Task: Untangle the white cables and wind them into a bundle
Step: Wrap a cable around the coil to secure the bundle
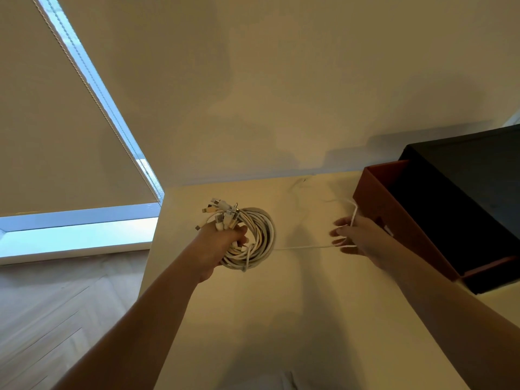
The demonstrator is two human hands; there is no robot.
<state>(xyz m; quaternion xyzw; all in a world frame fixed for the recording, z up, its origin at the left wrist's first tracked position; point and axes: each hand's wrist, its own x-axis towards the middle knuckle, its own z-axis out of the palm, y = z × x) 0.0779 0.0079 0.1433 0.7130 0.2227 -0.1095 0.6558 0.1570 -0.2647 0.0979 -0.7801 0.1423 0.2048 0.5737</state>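
- Blind first: a pale roller blind [56, 122] fills the far left, with a bright strip of window [78, 229] showing below it and along its right edge.
- Wooden floor [56, 305] lies under the window, at the lower left.
- A cream table [281, 319] takes up the middle and right, its far edge against the wall.
- The left hand [222, 246] is out over the table with its fingers curled tight round a coil of white cables [260, 237]. The coil is held above the tabletop, and its ring of loops sticks out to the right of the fist.
- A cluster of connector ends [219, 212] fans up and out of the top of that fist (too many, and too small, to count).
- One loose strand [304, 247] leaves the lower part of the coil and runs nearly straight across to the right.
- The right hand [357, 237] has its fingers stretched out and spread. The strand is looped across them, then climbs away from the hand and trails off over the table towards the wall.
- A brown box [394, 220], open and dark inside, sits just beside the right hand on its far side.
- A dark box [464, 170] stands behind it at the right edge.
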